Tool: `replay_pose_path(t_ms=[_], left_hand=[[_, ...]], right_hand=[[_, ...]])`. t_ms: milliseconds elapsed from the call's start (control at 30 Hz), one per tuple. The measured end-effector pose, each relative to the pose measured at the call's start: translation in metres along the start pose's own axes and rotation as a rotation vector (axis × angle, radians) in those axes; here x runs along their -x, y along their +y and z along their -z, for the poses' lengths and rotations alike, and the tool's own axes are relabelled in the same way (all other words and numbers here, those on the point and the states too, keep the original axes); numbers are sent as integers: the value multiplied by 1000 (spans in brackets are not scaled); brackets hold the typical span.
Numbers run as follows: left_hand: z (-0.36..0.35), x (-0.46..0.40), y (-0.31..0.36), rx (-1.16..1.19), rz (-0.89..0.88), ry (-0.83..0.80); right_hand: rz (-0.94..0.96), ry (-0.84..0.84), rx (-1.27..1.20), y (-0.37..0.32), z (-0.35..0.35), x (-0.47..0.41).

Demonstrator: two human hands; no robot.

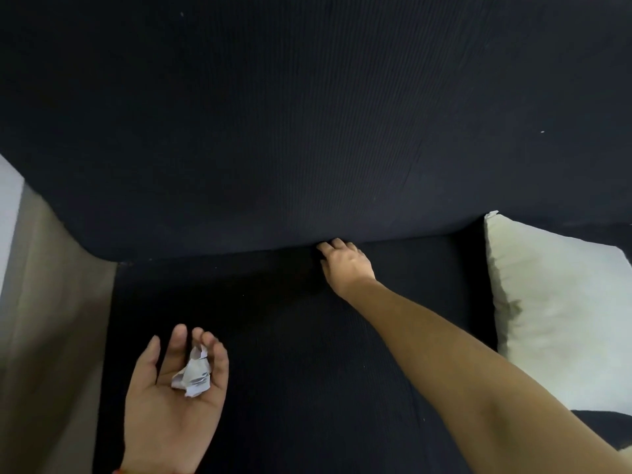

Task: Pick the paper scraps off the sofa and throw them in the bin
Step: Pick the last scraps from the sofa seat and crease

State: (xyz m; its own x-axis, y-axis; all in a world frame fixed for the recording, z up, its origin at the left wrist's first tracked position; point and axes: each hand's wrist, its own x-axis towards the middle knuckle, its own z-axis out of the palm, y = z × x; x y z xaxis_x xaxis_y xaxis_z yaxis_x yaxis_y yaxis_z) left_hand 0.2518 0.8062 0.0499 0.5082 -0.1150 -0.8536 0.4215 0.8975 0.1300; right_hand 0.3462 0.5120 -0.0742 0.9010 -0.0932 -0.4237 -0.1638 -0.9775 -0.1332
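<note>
1. Sofa (307,114): dark ribbed fabric; backrest fills the upper view, seat below it.
2. Left hand (174,388): palm up over the seat's left part, fingers loosely cupped. It holds crumpled white scraps (193,372), which lie on the palm against the curled fingers.
3. Right hand (345,261): arm stretched forward, back of hand up. Fingertips are at the crease where seat meets backrest, pushed partly into it. The fingers are bent downward; cannot tell whether they pinch anything, as the tips are hidden.
4. Pillow (561,309): pale, on the seat at right, well apart from the right hand, beside the forearm.
5. Armrest (51,319): beige side at left, just beside the left hand.
</note>
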Motion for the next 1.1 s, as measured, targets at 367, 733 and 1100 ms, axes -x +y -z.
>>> replay_pose_path(t_ms=[367, 733, 1100], left_hand=[[1, 1, -8, -22, -42, -18], [-7, 7, -19, -12, -66, 41], [-28, 13, -47, -40, -44, 12]], right_hand=[[2, -97, 104, -8, 17, -12], [-292, 148, -547, 11, 8, 14], [-449, 131, -1549, -33, 52, 132]])
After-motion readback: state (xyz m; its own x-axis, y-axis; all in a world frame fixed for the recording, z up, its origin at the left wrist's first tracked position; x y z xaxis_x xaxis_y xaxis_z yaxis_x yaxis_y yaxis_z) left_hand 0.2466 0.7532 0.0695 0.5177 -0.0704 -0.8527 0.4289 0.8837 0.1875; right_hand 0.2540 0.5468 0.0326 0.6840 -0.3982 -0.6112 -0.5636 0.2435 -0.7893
